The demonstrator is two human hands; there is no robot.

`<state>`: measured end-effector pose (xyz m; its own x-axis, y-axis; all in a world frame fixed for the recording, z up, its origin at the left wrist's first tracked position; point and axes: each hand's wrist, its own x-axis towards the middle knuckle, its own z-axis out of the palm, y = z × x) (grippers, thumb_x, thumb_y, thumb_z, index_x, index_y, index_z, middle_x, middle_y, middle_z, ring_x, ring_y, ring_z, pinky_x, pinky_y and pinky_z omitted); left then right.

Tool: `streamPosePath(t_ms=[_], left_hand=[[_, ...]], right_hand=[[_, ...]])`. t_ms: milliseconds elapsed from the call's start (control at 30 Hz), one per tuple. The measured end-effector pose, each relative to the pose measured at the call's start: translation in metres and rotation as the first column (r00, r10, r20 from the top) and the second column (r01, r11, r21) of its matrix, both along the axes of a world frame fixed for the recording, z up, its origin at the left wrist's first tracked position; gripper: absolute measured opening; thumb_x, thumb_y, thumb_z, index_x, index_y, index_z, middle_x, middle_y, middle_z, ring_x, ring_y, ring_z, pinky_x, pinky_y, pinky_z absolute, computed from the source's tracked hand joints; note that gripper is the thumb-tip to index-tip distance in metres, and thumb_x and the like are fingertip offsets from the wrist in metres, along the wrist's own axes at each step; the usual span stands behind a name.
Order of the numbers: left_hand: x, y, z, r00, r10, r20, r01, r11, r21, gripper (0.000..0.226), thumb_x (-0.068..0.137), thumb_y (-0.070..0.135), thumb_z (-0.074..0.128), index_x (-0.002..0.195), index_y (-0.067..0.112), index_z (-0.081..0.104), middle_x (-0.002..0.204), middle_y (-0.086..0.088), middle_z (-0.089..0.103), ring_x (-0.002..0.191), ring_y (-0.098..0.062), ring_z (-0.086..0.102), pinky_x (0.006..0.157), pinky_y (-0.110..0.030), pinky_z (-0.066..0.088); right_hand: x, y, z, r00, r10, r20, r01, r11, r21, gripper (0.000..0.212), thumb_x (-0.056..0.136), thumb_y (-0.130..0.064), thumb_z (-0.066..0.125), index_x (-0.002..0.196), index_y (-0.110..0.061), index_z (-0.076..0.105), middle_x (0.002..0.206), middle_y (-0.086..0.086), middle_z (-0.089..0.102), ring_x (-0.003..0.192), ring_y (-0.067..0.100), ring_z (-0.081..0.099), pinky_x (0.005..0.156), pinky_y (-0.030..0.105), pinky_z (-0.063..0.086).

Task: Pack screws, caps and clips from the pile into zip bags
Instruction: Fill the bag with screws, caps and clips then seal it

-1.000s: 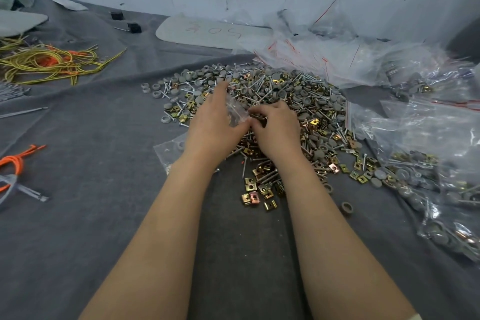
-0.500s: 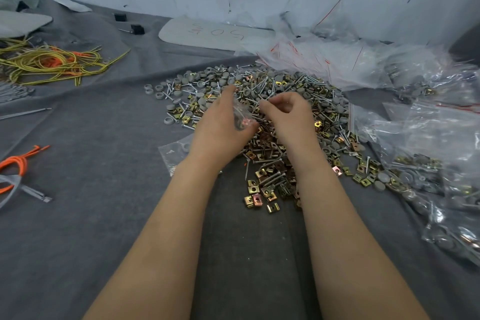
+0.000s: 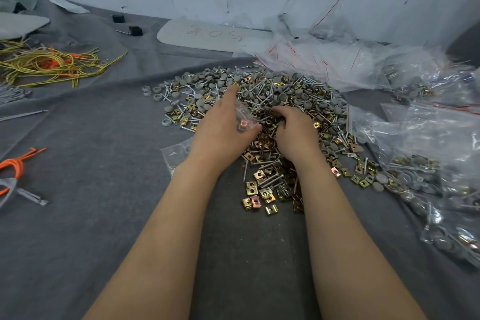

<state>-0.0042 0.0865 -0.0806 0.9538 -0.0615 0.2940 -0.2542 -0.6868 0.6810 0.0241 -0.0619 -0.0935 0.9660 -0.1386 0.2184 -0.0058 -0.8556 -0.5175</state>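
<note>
A wide pile point(image 3: 285, 96) of silver screws, grey round caps and brass-coloured clips covers the grey cloth in the middle. My left hand point(image 3: 220, 127) holds a small clear zip bag point(image 3: 244, 119) with a few clips inside, at the pile's near left side. My right hand point(image 3: 296, 130) lies palm down on the pile just right of the bag, its fingers curled into the screws and clips. What the fingers hold is hidden. A loose group of brass clips point(image 3: 262, 195) lies between my forearms.
Empty zip bags point(image 3: 324, 60) are heaped behind the pile, filled bags point(image 3: 428, 163) along the right. Another clear bag point(image 3: 176, 156) lies under my left wrist. Yellow and orange cords point(image 3: 49, 65) lie far left, an orange tie point(image 3: 15, 163) at the left edge, a grey board point(image 3: 207, 36) by the wall.
My right hand has come down from the bag's mouth onto the pile, fingers curling into the parts. My left hand keeps the bag nearly in place.
</note>
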Motion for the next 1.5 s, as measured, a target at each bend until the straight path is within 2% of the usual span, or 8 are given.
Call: streamPosePath(t_ms=[200, 467, 633, 700, 767, 900, 1067, 1500], left_hand=[[0.0, -0.002, 0.001, 1.0, -0.011, -0.019, 0.011, 1.0, 0.016, 0.086, 0.082, 0.038, 0.073, 0.15, 0.022, 0.023, 0.145, -0.004, 0.045, 0.128, -0.024, 0.047, 0.104, -0.041, 0.041], [-0.003, -0.004, 0.002, 0.999, -0.043, -0.03, 0.043, 0.999, 0.019, 0.083, 0.081, 0.037, 0.074, 0.147, 0.023, 0.026, 0.137, -0.006, 0.052, 0.119, -0.026, 0.054, 0.1, -0.044, 0.045], [-0.002, -0.007, 0.002, 0.997, -0.071, -0.03, 0.072, 0.997, 0.031, 0.085, 0.081, 0.031, 0.073, 0.149, 0.021, 0.023, 0.137, -0.006, 0.053, 0.12, -0.025, 0.053, 0.1, -0.043, 0.045], [-0.001, -0.007, 0.002, 0.996, -0.076, -0.037, 0.077, 0.997, 0.017, 0.085, 0.081, 0.03, 0.073, 0.149, 0.021, 0.023, 0.134, -0.006, 0.055, 0.119, -0.024, 0.055, 0.099, -0.044, 0.046], [-0.001, -0.006, 0.002, 0.997, -0.065, -0.035, 0.066, 0.998, 0.012, 0.084, 0.08, 0.035, 0.074, 0.148, 0.023, 0.025, 0.135, -0.005, 0.055, 0.118, -0.025, 0.055, 0.101, -0.044, 0.044], [-0.002, -0.006, 0.0, 0.998, -0.06, -0.013, 0.06, 0.998, 0.035, 0.083, 0.081, 0.039, 0.073, 0.148, 0.025, 0.024, 0.138, -0.005, 0.051, 0.122, -0.026, 0.051, 0.1, -0.039, 0.04], [-0.002, -0.006, 0.0, 0.998, -0.068, -0.012, 0.068, 0.997, 0.037, 0.084, 0.081, 0.039, 0.073, 0.148, 0.025, 0.024, 0.138, -0.005, 0.051, 0.123, -0.025, 0.051, 0.1, -0.039, 0.041], [-0.001, -0.008, -0.001, 0.997, -0.082, 0.002, 0.082, 0.994, 0.067, 0.084, 0.082, 0.041, 0.072, 0.148, 0.025, 0.023, 0.141, -0.003, 0.049, 0.124, -0.023, 0.049, 0.096, -0.034, 0.04]], right_hand=[[0.002, 0.003, -0.003, 0.991, -0.124, 0.047, 0.126, 0.991, -0.053, 0.022, 0.095, -0.021, 0.054, 0.116, -0.023, 0.063, 0.124, 0.0, 0.059, 0.121, 0.026, 0.046, 0.099, 0.042, 0.038], [-0.005, 0.002, 0.008, 0.966, -0.179, 0.188, 0.1, 0.924, 0.368, 0.012, 0.09, -0.019, 0.064, 0.091, -0.02, 0.052, 0.086, -0.009, 0.057, 0.083, 0.012, 0.058, 0.087, 0.039, 0.048], [-0.015, 0.014, 0.027, 0.96, 0.277, 0.04, -0.245, 0.765, 0.596, 0.008, 0.085, -0.023, 0.07, 0.081, -0.024, 0.063, 0.082, -0.007, 0.069, 0.079, 0.008, 0.065, 0.073, 0.024, 0.049], [-0.017, 0.014, 0.028, 0.933, 0.36, 0.028, -0.305, 0.743, 0.595, 0.01, 0.089, -0.025, 0.066, 0.079, -0.028, 0.068, 0.08, -0.007, 0.071, 0.081, 0.01, 0.067, 0.079, 0.031, 0.052], [-0.015, 0.005, 0.029, 0.982, 0.16, 0.105, -0.191, 0.794, 0.577, 0.013, 0.093, -0.024, 0.059, 0.084, -0.029, 0.067, 0.086, -0.009, 0.071, 0.085, 0.009, 0.067, 0.083, 0.031, 0.053], [-0.012, -0.022, 0.024, 0.965, -0.212, 0.157, 0.127, 0.894, 0.43, 0.02, 0.096, -0.013, 0.052, 0.107, -0.015, 0.068, 0.087, -0.008, 0.063, 0.056, -0.015, 0.057, 0.052, 0.002, 0.041], [-0.002, -0.012, 0.007, 0.976, -0.166, -0.138, 0.17, 0.985, 0.015, 0.026, 0.093, -0.021, 0.057, 0.117, -0.025, 0.066, 0.121, 0.006, 0.065, 0.111, 0.027, 0.057, 0.097, 0.044, 0.046], [-0.01, -0.019, 0.012, 0.954, -0.273, 0.126, 0.236, 0.939, 0.249, 0.014, 0.089, -0.028, 0.066, 0.093, -0.015, 0.064, 0.079, -0.008, 0.056, 0.073, 0.011, 0.057, 0.07, 0.026, 0.039]])
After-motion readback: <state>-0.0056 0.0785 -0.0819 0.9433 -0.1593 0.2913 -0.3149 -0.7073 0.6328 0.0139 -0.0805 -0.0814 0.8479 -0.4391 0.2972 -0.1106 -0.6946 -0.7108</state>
